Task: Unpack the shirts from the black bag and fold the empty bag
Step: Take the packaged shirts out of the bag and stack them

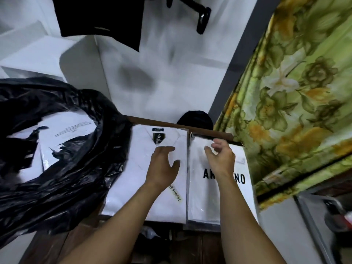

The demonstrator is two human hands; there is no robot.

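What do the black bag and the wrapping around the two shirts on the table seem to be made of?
Black bag: thin plastic film, glossy, judging by its many crinkles and bright highlights. Shirt wrapping: probably clear plastic, also glossy; it shows glare and a transparent border.

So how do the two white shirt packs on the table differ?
The left pack shows a dark collar tag at its top; the right pack shows none. The right pack bears big black printed letters; the left pack has only a small handwritten label. Both are white, wrapped in clear plastic, and lie flat side by side.
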